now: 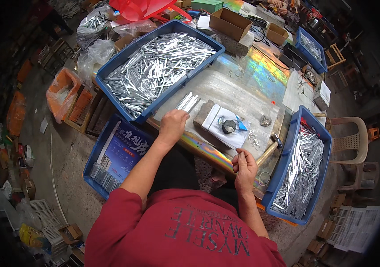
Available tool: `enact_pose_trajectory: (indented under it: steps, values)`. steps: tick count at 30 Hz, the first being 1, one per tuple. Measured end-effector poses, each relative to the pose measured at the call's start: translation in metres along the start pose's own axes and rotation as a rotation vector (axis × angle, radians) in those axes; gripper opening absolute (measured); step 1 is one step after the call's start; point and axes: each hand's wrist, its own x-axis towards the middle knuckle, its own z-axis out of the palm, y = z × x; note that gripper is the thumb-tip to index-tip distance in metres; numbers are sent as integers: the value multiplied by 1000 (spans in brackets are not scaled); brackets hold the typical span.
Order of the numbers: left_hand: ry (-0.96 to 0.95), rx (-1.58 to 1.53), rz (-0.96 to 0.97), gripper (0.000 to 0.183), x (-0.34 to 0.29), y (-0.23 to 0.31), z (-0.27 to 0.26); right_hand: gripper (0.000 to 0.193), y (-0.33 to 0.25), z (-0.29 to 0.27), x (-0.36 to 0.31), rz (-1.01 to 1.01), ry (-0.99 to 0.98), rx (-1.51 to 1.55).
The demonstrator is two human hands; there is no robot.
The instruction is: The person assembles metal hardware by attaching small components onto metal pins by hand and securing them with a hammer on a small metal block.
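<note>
My left hand (173, 127) is closed, with its fingers curled at the near end of a small bundle of thin silvery metal strips (189, 102) by the large blue tray. Just right of it sits a stone block (203, 112) with a white sheet (216, 116) over its top. A small dark round piece (229, 126) stands on the sheet, beside a blue scrap (242, 125). My right hand (245, 168) is pinched at the table's near edge; whatever is between its fingertips is too small to make out. A hammer (268, 152) lies just beyond it.
A large blue tray (183, 82) of metal strips stands at the far left, another blue tray (328, 147) at the right. A lower blue bin (93, 167) with a printed sheet is by my left arm. Cardboard boxes (230, 23) stand at the back; a plastic chair (354, 133) is at right.
</note>
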Motion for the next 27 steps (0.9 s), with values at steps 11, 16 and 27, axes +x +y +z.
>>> enact_pose_trajectory:
  steps: [11, 16, 27]
  values:
    - [-155, 336, 31, 12, 10, -8, 30, 21, 16, -5, -8, 55, -20, -102]
    - [-117, 303, 0, 13, 9, 0, 19, 20, 25, -10, -8, 53, -24, -108]
    - [37, 290, -13, 7, 56, -54, -70, 20, 31, -15, -9, 40, -3, -108]
